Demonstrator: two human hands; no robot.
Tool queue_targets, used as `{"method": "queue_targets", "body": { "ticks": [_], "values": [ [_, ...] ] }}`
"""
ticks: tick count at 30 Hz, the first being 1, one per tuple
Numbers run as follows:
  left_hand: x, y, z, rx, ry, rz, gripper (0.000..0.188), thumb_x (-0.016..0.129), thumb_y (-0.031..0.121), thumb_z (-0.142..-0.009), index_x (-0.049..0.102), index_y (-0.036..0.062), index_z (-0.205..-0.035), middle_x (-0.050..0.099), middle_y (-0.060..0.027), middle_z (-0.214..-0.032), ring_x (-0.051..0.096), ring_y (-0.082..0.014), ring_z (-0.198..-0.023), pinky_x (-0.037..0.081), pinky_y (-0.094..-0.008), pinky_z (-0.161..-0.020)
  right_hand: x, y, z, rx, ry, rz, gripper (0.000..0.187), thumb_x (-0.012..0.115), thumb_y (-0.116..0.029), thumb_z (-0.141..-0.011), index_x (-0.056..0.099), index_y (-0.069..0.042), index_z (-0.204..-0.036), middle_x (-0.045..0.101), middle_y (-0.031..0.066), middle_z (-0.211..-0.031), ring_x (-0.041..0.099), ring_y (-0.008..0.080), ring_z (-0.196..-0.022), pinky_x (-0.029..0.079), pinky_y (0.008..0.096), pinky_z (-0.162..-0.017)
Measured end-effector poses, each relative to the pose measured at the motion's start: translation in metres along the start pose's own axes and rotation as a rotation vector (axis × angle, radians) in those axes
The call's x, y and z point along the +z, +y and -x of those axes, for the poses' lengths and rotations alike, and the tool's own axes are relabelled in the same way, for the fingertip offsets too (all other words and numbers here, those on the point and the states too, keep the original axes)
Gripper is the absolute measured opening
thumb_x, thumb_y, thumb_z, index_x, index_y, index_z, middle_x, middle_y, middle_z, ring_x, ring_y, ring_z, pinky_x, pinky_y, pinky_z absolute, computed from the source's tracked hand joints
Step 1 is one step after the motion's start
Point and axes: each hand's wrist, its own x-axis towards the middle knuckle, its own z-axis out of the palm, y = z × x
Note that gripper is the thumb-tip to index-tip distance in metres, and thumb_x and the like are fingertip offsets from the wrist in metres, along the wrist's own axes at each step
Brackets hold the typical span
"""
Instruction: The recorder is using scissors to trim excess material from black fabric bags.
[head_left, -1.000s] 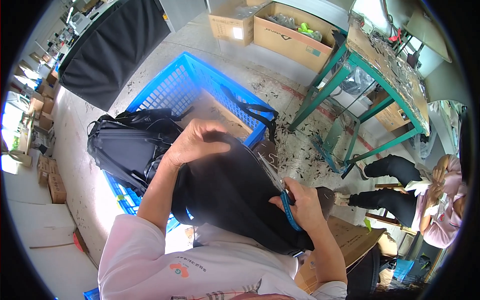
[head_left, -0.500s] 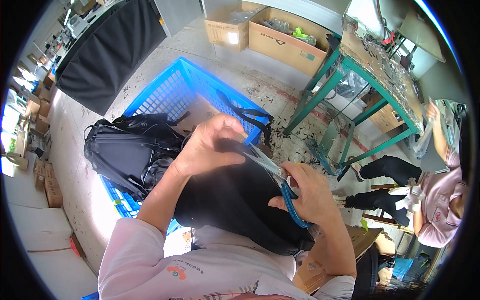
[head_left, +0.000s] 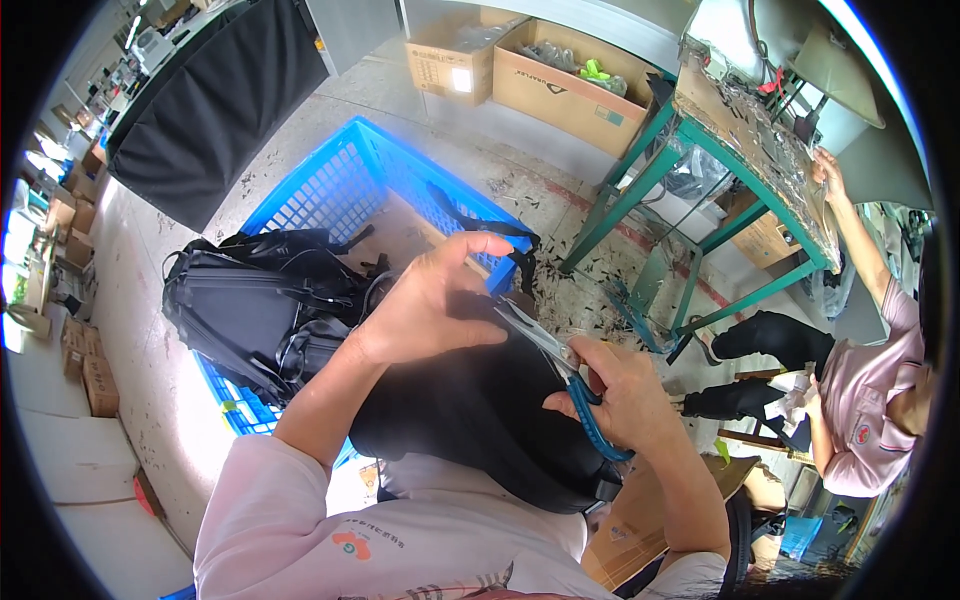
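Note:
A black fabric bag (head_left: 455, 395) lies across my lap. My left hand (head_left: 425, 305) is curved round its upper end, with dark fabric between thumb and fingers. My right hand (head_left: 625, 395) grips a pair of scissors (head_left: 537, 332) with blue handles. The metal blades point up and left, over the bag's edge close to my left fingertips. Whether the tips touch the fabric or a thread, I cannot tell. A black backpack (head_left: 250, 310) rests on the blue plastic crate (head_left: 375, 150), left of my left forearm.
A green-framed worktable (head_left: 700, 130) littered with dark scraps stands at the right. Beside it another person (head_left: 870, 370) sits, one arm reaching to the tabletop. Cardboard boxes (head_left: 570, 90) line the back wall. Black scraps dot the floor (head_left: 500, 165). An opened carton (head_left: 625, 540) is by my right elbow.
The scissors and my right hand have shifted slightly right and down. My left hand stays by the bag's end. The other person's raised hand has moved up and left to the worktable.

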Motion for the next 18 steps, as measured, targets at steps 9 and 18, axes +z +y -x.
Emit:
{"method": "queue_targets", "body": {
  "ticks": [9, 18],
  "values": [
    [0.006, 0.003, -0.001, 0.008, -0.036, -0.003, 0.077, 0.074, -0.001, -0.060, 0.039, 0.0115, -0.126, 0.059, -0.0025, -0.072, 0.055, -0.0114, -0.073, 0.045, -0.0265, -0.071, -0.001, 0.002, -0.004, -0.089, 0.046, -0.017, 0.058, 0.077, -0.034, -0.063, 0.051, -0.001, -0.103, 0.054, 0.0115, -0.074, 0.053, 0.0253, -0.060, 0.042, 0.0339, -0.054],
    [0.009, 0.007, -0.002, -0.081, -0.113, 0.100, 0.086, 0.075, 0.000, -0.060, 0.031, 0.0112, -0.133, 0.062, -0.0047, -0.076, 0.056, -0.0119, -0.075, 0.044, -0.0272, -0.075, -0.016, 0.000, -0.002, 0.019, -0.063, 0.010, 0.056, 0.077, -0.037, -0.063, 0.053, -0.001, -0.099, 0.053, 0.0105, -0.070, 0.053, 0.0261, -0.061, 0.042, 0.0353, -0.056]
  ]
}}
